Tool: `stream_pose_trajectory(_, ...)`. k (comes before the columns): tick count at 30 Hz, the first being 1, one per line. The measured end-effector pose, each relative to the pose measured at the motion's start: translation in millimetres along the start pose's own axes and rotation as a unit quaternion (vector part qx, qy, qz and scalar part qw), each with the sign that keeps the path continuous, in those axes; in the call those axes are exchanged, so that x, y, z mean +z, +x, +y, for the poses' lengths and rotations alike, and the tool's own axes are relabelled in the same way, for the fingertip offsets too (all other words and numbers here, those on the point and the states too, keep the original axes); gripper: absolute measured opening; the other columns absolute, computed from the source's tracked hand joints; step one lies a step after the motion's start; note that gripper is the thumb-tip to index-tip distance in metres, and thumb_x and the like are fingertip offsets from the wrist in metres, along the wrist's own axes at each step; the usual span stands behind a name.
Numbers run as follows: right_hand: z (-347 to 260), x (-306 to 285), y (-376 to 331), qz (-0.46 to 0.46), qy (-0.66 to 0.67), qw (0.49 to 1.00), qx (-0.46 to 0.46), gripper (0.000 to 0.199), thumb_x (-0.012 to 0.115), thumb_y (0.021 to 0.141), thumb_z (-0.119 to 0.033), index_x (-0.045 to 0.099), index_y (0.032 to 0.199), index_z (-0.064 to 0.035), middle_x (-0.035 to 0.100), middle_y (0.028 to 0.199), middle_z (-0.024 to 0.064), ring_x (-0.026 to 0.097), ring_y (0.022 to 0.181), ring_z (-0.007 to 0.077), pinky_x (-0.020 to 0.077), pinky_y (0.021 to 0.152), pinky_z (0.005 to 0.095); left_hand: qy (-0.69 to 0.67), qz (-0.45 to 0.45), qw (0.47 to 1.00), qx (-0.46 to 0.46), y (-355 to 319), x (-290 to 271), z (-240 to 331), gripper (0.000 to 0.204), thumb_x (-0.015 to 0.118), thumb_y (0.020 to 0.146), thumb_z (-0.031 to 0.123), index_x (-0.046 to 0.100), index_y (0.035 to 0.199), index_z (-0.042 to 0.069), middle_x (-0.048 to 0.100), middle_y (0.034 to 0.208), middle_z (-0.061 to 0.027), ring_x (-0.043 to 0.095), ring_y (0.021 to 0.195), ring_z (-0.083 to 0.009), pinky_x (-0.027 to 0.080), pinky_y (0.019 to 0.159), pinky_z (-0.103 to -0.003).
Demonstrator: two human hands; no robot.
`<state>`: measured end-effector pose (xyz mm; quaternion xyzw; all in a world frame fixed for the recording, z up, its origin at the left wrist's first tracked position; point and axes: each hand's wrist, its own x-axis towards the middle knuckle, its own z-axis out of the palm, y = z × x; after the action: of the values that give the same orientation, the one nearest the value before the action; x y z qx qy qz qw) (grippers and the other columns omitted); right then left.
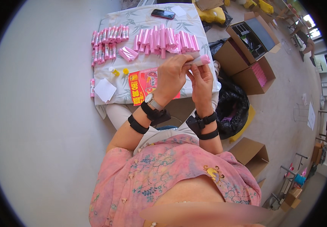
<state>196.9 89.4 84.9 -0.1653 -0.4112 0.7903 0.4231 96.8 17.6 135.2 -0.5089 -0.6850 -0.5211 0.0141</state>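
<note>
Sitting with both knees under the near edge of a cloth-covered table point(133, 19). Gripping a single roll point(200, 61) in both hands, raised close to the right edge. Pinching the roll's left end with the left hand point(171, 75), fingertips bent over onto it. Closing the thumb and fingers of the right hand point(202, 81) on it from the near side, leaving its pink right end sticking out toward the right edge. Showing a pale wrapping along most of the roll. Wearing a watch point(149, 98) on the left wrist.

Having a heap of pink rolls point(161, 38) just beyond the hands, spread from the middle toward the right edge. Having stacked labelled rolls point(110, 34) farther left, by the left edge, and a loose pink bundle point(128, 54) lying between stack and heap, on their near side. Seeing a yellow bottle point(113, 71) beside a yellow cap point(125, 71) on the left half; a red and yellow sheet point(136, 89) at the near edge, partly behind the left arm; white slips point(105, 90) by the near left corner. Seeing a phone point(162, 14) near the far edge, and on the floor off the right edge, a black bag point(243, 109) near an open cardboard box point(246, 85).
</note>
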Motion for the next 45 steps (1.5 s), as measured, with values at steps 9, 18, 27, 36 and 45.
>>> stream_pose_trajectory(9,-0.2,-0.7,0.8,0.021,0.03,0.999,-0.005,0.025,0.062,0.1,-0.007,0.059,0.125,-0.0025,0.065,0.114,0.0036,0.064,0.104,0.0125,0.0553,0.09,0.0299,0.015,-0.008,0.999,0.034,0.6,0.8,4.6,0.025,0.065,0.082,-0.005,0.068,0.106,0.004,0.07,0.099,-0.013,0.069,0.087,-0.0346,0.055,0.073,-0.04)
stream_pose_trajectory(18,-1.8,-4.4,-0.7,0.025,0.039,0.999,0.0,0.023,0.062,0.1,-0.007,0.059,0.123,-0.0029,0.066,0.112,0.0037,0.065,0.101,0.0124,0.0561,0.088,0.0287,0.022,-0.008,0.997,0.074,1.3,5.0,1.6,0.02,0.066,0.079,-0.002,0.067,0.097,0.007,0.068,0.094,-0.0099,0.067,0.085,-0.0329,0.054,0.07,-0.042)
stream_pose_trajectory(27,-0.4,-7.6,0.8,0.035,0.051,0.998,0.003,0.031,0.064,0.1,-0.009,0.058,0.129,-0.0021,0.067,0.115,0.0052,0.065,0.103,0.0132,0.0565,0.089,0.0296,0.007,-0.04,0.997,0.07,1.4,8.8,-8.2,0.027,0.067,0.081,-0.006,0.07,0.105,0.006,0.066,0.105,-0.0121,0.069,0.089,-0.0324,0.057,0.074,-0.04)
stream_pose_trajectory(36,2.0,-15.2,3.4,0.043,0.032,0.998,0.013,0.032,0.065,0.1,-0.011,0.058,0.13,-0.0039,0.068,0.113,0.0036,0.066,0.102,0.0127,0.057,0.089,0.03,-0.014,-0.047,0.998,0.043,-0.3,16.3,-12.8,0.028,0.069,0.081,-0.007,0.07,0.105,0.006,0.054,0.111,-0.0125,0.065,0.095,-0.0306,0.057,0.074,-0.037)
stream_pose_trajectory(45,-0.3,-18.9,7.4,0.05,0.02,0.998,0.017,0.032,0.065,0.1,-0.013,0.058,0.13,-0.0051,0.067,0.116,0.004,0.066,0.102,0.0125,0.0583,0.088,0.0309,0.021,-0.016,0.997,0.075,3.0,21.4,-16.5,0.026,0.071,0.08,-0.003,0.072,0.104,0.006,0.06,0.1,-0.0119,0.061,0.091,-0.0306,0.051,0.076,-0.04)
